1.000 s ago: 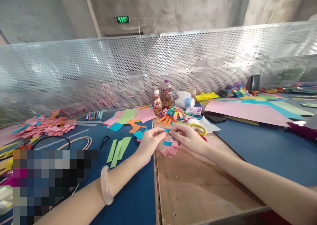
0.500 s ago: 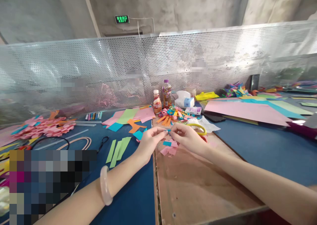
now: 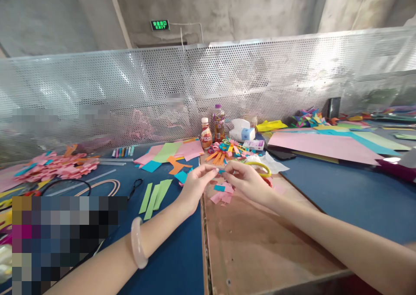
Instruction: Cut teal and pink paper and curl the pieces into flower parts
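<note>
A small piece of blue paper (image 3: pixel 221 171) is pinched between the fingertips of both hands above the wooden board. My left hand (image 3: pixel 196 184), with a pale bangle (image 3: pixel 139 243) on its forearm, grips it from the left. From the right, my right hand (image 3: pixel 248 180) holds it in a closed pinch. Just below the fingers lie pink paper scraps (image 3: pixel 222 196) and a blue paper scrap (image 3: pixel 219 188). Yellow-handled scissors (image 3: pixel 264 169) rest behind my right hand, partly hidden by it. Green paper strips (image 3: pixel 154 198) lie left of my left hand.
Colourful paper loops (image 3: pixel 227 150) sit beyond the hands, before two bottles (image 3: pixel 206 134) and a tissue pack (image 3: pixel 242 132). Pink paper flowers (image 3: pixel 71 166) pile up at the left. Large pink sheets (image 3: pixel 321 145) lie at the right. A perforated metal screen (image 3: pixel 156 87) stands behind.
The fingertips have drawn slightly apart, and more of the blue paper shows between them. Both arms stay in nearly the same place.
</note>
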A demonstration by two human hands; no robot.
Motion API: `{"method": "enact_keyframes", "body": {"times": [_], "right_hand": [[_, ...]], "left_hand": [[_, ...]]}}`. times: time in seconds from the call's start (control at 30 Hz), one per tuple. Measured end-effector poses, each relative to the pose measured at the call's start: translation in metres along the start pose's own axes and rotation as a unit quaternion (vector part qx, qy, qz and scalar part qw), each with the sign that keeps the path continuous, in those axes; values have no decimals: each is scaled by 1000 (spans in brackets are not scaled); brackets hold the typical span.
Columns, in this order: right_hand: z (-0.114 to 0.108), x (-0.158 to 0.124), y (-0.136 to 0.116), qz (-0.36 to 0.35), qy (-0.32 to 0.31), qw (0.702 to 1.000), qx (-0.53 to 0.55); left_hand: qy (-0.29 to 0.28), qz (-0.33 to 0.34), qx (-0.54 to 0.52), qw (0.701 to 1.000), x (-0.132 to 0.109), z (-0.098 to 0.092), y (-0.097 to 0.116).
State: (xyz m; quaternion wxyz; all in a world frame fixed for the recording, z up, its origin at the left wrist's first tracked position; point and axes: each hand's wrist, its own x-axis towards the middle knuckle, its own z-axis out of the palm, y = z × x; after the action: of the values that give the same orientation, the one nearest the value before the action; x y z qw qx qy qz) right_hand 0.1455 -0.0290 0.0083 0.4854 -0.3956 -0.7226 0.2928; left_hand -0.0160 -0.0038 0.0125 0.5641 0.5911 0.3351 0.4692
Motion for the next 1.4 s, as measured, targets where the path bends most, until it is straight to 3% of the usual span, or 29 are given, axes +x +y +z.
{"method": "enact_keyframes", "body": {"times": [0.23,0.43,0.53,0.87,1.4], "right_hand": [[-2,0,-1,-74,55,990,-105],[-4,3,-1,-221,86,950,-204],[-4,4,2,-258,91,934,-231],[-7,3,3,-252,112,920,-278],[-7,4,9,-253,80,925,-274]], "left_hand": [[4,-37,-27,999,0,2,3],[-35,-74,-61,995,-2,6,5],[-47,-62,-53,996,-2,5,4],[-30,-45,-1,999,-2,3,4],[-12,-18,35,999,1,-1,-2]]}}
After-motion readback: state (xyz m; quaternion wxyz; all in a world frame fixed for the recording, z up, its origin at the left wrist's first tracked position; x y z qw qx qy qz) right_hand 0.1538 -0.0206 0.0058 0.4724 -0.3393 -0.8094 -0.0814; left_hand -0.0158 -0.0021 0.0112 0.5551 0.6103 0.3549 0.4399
